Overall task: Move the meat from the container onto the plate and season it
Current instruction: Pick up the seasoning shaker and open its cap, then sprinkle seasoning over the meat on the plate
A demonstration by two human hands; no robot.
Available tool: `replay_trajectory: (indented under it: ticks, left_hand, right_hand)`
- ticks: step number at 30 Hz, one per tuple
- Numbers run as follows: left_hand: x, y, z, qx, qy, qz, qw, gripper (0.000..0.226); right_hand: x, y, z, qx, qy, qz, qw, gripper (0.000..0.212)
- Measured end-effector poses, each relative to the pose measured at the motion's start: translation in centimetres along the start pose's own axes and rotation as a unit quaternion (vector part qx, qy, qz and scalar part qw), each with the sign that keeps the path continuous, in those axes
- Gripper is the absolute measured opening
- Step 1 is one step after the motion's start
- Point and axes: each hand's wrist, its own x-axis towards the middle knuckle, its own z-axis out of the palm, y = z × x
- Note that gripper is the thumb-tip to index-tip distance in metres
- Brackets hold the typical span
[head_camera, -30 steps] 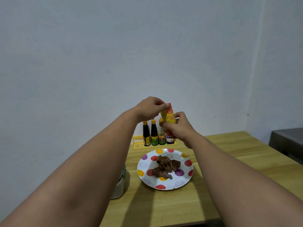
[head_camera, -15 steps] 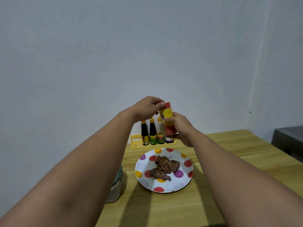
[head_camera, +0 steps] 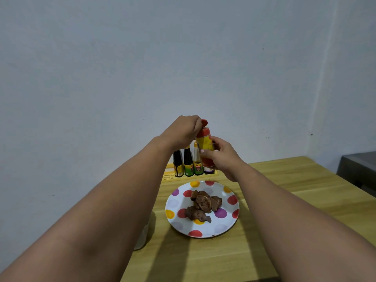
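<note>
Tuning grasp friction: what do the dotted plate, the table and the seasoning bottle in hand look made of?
Plate: probably melamine or glazed ceramic; smooth, faintly glossy white with printed dots, thin rim. Table: wood or wood-look laminate; light grain lines, matte. Seasoning bottle: likely clear plastic with a yellow printed label and a red plastic top; reddish contents show through the lower part. Glass cannot be ruled out.

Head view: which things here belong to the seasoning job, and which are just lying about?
In the job:
- spice jar, held in the right hand
- red cap, in the left hand
- meat
- dotted plate

Lying about:
- sauce bottles in the yellow rack
- grey unit at far right
</note>
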Motion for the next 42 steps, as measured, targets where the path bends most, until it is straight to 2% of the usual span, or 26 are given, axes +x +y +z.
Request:
replay_trajectory:
  ticks: [3,9,14,18,22,29,32,37,42]
  left_hand:
    - [0.1,-0.2,-0.3,-0.021,0.008,-0.012,1.000,0.034]
    - [0.2,0.2,0.1,-0.204,0.026,-0.121,0.971,0.046]
    - [0.2,-0.2,1.0,-0.285,0.012,-0.199,0.938,0.033]
    - [0.1,-0.7,1.8,-0.289,0.020,-0.219,0.932,0.029]
    - [-0.3,-0.7,2.0,-0.285,0.028,-0.217,0.933,0.042]
    - [-3.8,-2.2,5.6,-0.329,0.074,-0.299,0.893,0.059]
    - [-6.7,-3.6,8.2,-0.306,0.073,-0.310,0.897,0.064]
    - [-10.5,-5.2,12.5,-0.285,0.051,-0.305,0.907,0.057]
    - [-13.0,-7.2,16.3,-0.204,0.082,-0.273,0.937,0.045]
  right_hand:
    - [0.0,0.3,0.0,0.004,0.001,-0.015,1.000,0.036]
    - [-0.1,0.7,0.1,-0.026,-0.015,-0.027,0.999,0.047]
    - [-0.6,0.9,0.0,-0.041,-0.039,-0.031,0.998,0.053]
    - [-1.0,1.1,0.0,-0.052,-0.055,-0.027,0.997,0.053]
    - [-1.1,0.9,-0.1,-0.072,-0.033,-0.024,0.997,0.054]
    - [-1.4,-0.1,-1.3,-0.163,0.022,-0.038,0.986,0.055]
    - [-1.6,0.0,-2.0,-0.198,0.024,-0.030,0.979,0.061]
    - [-2.0,0.2,-2.9,-0.233,0.032,-0.023,0.972,0.060]
    - [-2.4,-0.1,-3.9,-0.280,0.045,-0.028,0.958,0.056]
